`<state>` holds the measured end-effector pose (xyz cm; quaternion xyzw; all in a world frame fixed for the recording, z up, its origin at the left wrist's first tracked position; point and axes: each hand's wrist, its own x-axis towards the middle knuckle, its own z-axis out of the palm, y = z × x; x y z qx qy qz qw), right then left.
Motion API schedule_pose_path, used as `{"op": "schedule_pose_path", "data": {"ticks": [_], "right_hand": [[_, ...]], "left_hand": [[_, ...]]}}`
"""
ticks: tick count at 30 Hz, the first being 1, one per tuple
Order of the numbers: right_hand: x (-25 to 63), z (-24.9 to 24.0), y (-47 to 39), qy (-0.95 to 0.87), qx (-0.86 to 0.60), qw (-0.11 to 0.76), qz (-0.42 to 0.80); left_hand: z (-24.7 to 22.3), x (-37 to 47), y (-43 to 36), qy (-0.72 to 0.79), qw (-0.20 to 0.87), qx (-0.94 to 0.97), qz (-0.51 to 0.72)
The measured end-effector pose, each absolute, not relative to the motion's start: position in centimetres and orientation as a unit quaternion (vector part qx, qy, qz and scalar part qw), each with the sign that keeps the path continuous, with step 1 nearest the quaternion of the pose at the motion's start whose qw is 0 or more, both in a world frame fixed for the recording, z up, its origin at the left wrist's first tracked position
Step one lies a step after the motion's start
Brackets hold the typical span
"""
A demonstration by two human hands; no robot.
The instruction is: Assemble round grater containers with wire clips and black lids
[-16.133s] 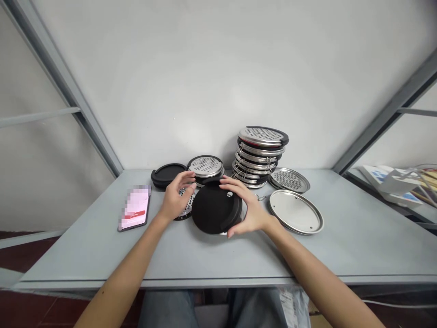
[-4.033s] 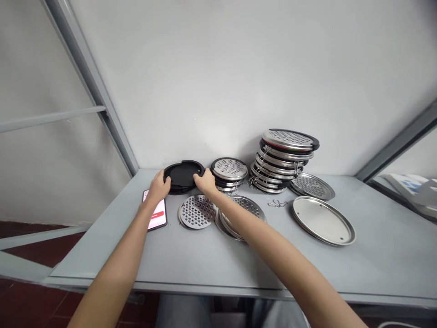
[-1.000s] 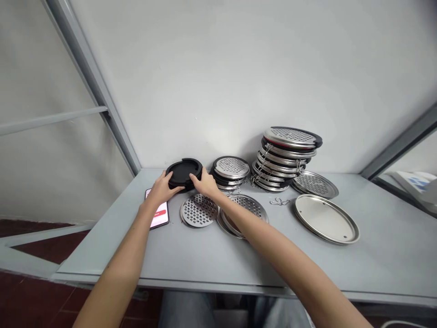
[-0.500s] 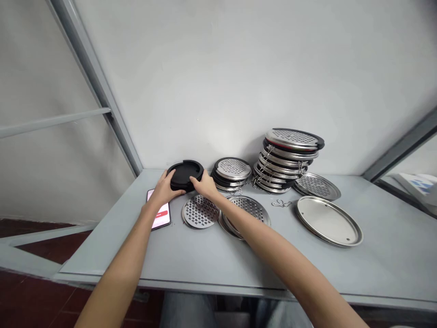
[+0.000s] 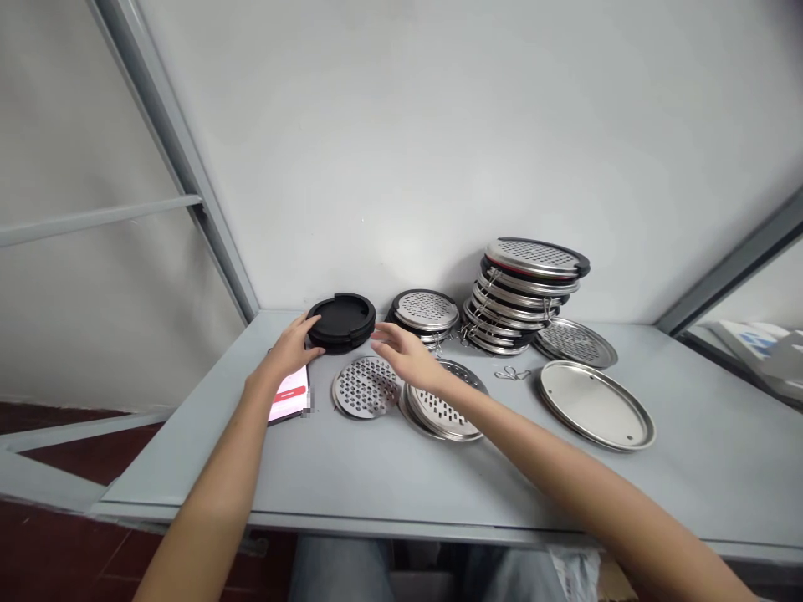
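A small stack of round black plastic rings or bases (image 5: 342, 321) lies at the back left of the table. My left hand (image 5: 292, 344) is at the stack's left side with fingers apart; whether the fingertips touch it I cannot tell. My right hand (image 5: 409, 358) hovers to the right of the stack, fingers stretched out and holding nothing. Below it lie round perforated metal grater discs (image 5: 365, 388), and a further pile of discs (image 5: 448, 410) is partly hidden by my right wrist. Behind that hand stands a short stack of black-rimmed grater discs (image 5: 427, 310).
A tall leaning stack of graters with wire clips (image 5: 524, 297) stands at the back. Loose wire clips (image 5: 513, 374), metal trays (image 5: 595, 405) and a perforated plate (image 5: 577, 343) lie to the right. A lit phone (image 5: 289, 393) lies beside my left wrist. A wall closes the back.
Both hands gripped the black stack earlier. My right hand has let go and moved right, toward the camera; my left hand has loosened and drawn slightly left. The stack stays in place.
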<state>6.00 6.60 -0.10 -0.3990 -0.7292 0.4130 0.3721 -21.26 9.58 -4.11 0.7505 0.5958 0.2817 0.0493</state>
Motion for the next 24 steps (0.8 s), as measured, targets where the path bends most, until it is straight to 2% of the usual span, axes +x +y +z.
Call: {"op": "schedule_pose_path", "data": {"ticks": [3, 8, 13, 19, 24], "right_hand": [[11.2, 0.5, 4.6, -0.760, -0.330, 0.395, 0.396], [17.9, -0.8, 5.3, -0.705, -0.407, 0.474, 0.335], [20.6, -2.7, 7.1, -0.659, -0.429, 0.555, 0.272], [20.9, -3.0, 6.8, -0.709, -0.440, 0.500, 0.232], [21.0, -3.3, 6.7, -0.753, -0.465, 0.425, 0.191]], "left_hand": [[-3.9, -20.7, 9.4, 0.596, 0.060, 0.745, 0.294], [-4.0, -19.3, 9.0, 0.616, 0.023, 0.737, 0.276], [-4.4, -18.3, 8.8, 0.631, -0.045, 0.725, 0.274], [-5.1, -17.5, 8.9, 0.617, -0.102, 0.734, 0.263], [-5.6, -17.7, 9.0, 0.615, -0.097, 0.734, 0.270]]}}
